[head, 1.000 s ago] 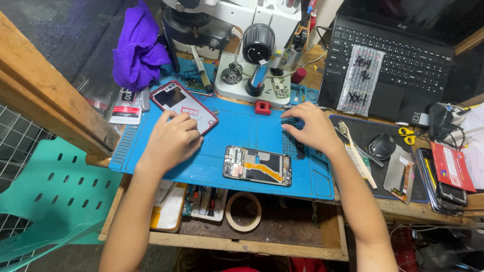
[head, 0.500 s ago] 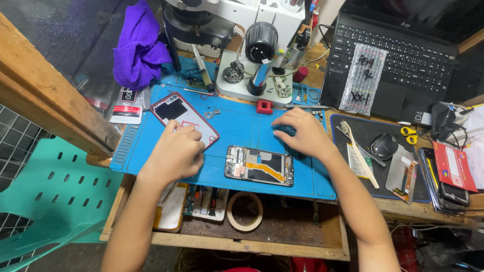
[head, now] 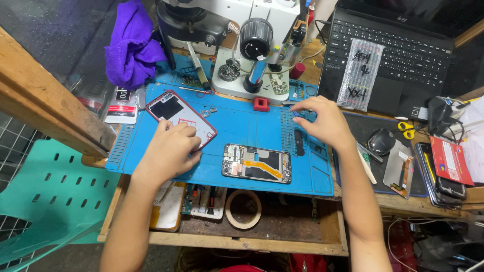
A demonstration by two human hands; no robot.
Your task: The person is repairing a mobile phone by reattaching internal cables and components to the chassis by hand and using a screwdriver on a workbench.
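1 opened phone (head: 257,163), orange ribbon cable across dark internals, flat on blue mat (head: 242,126)

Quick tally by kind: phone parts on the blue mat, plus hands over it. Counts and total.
Opened phone body, internals up: 1
Red-rimmed phone back cover, under the left hand: 1
Small red block: 1
Hands over the blue mat, left hand and right hand: 2
Total: 5
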